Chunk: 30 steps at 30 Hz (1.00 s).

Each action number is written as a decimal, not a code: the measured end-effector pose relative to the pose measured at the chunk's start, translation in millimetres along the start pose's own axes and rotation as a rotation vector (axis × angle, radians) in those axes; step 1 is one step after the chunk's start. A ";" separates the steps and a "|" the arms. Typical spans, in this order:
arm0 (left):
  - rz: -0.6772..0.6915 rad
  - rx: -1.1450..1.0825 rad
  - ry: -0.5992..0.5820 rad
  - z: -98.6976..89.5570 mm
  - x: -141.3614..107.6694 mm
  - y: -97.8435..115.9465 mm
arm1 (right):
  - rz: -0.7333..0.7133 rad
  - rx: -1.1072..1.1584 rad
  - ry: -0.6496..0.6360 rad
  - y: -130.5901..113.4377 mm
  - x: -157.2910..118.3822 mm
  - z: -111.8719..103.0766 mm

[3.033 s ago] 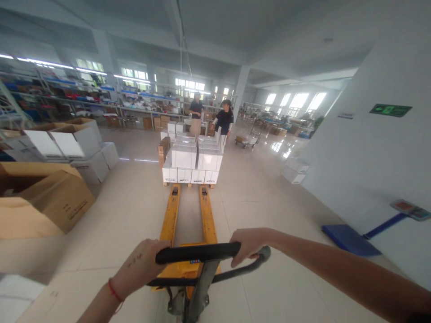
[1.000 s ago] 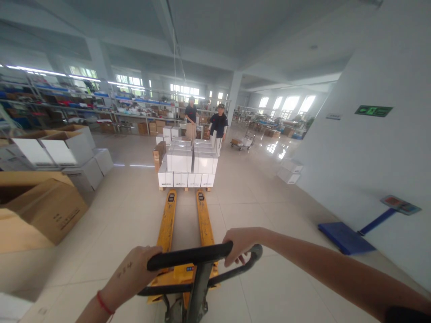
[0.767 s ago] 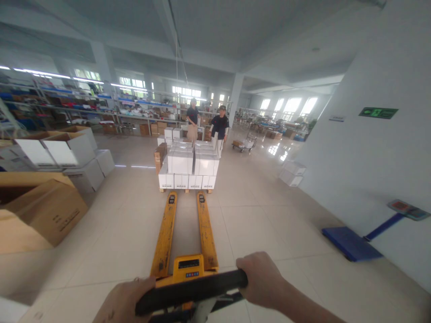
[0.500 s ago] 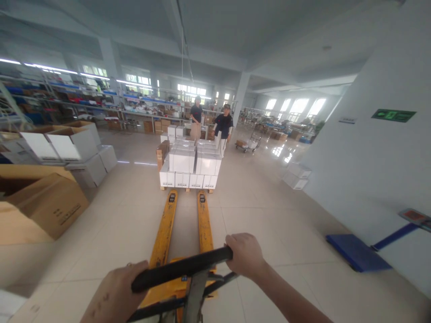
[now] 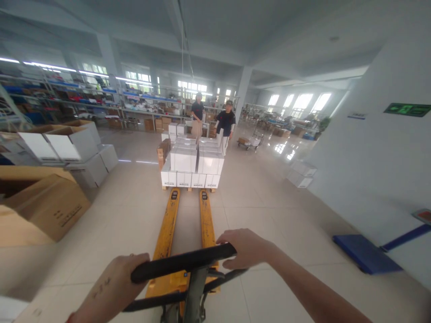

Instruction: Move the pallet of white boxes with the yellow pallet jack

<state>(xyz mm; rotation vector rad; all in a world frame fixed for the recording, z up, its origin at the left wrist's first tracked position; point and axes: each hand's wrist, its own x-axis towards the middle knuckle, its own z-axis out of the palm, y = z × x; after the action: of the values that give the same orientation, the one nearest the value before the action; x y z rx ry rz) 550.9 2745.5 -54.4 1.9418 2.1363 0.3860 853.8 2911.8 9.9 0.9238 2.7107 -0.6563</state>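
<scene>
My left hand (image 5: 116, 285) is closed around the left end of the black handle (image 5: 183, 262) of a yellow pallet jack (image 5: 171, 224). Around the handle's right end, my right hand (image 5: 251, 246) has a looser hold. Its fingers lie over the top of the bar, and its thumb shows apart below. The jack's two forks point away from me. Their tips reach the near side of a wooden pallet (image 5: 189, 189), which bears stacked white cartons (image 5: 183, 159).
Two people (image 5: 198, 112) stand behind the cartons. Left are a large brown carton (image 5: 55, 206) and open white boxes (image 5: 74, 143). On the right are a blue platform scale (image 5: 365, 253), white boxes (image 5: 301, 174) by the wall, and a flat cart (image 5: 249, 142) farther back.
My right hand has loosened on the handle, its fingers straighter and its thumb lower. The fork tips look slightly closer to the pallet. The view has turned a little left.
</scene>
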 end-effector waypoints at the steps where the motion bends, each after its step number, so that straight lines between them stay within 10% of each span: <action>1: 0.021 0.005 -0.016 -5.6 7.9 -2.4 | -0.085 0.175 -0.153 6.6 8.5 -7.3; 5: 0.092 0.006 -0.081 -27.8 39.1 -10.4 | -0.036 0.938 -0.632 42.2 57.9 4.5; 11: 0.034 -0.006 -0.127 -42.1 73.5 -23.4 | 0.224 0.980 -1.002 72.3 107.3 30.6; 16: 0.065 -0.066 -0.134 -48.8 91.4 -33.3 | 0.104 0.894 -0.738 47.6 97.0 -23.3; 22: 0.059 -0.027 -0.151 -54.7 103.6 -34.2 | 0.239 0.110 -0.236 13.3 90.1 -36.4; 30: 0.074 -0.027 -0.143 -57.4 124.1 -35.1 | 0.165 0.109 -0.165 29.9 106.7 -44.3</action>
<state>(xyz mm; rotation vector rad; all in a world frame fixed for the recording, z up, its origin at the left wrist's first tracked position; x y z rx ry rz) 486.5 2863.6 -11.5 1.9746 1.9655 0.2778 786.6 3010.2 3.8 1.0559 2.4447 -0.8140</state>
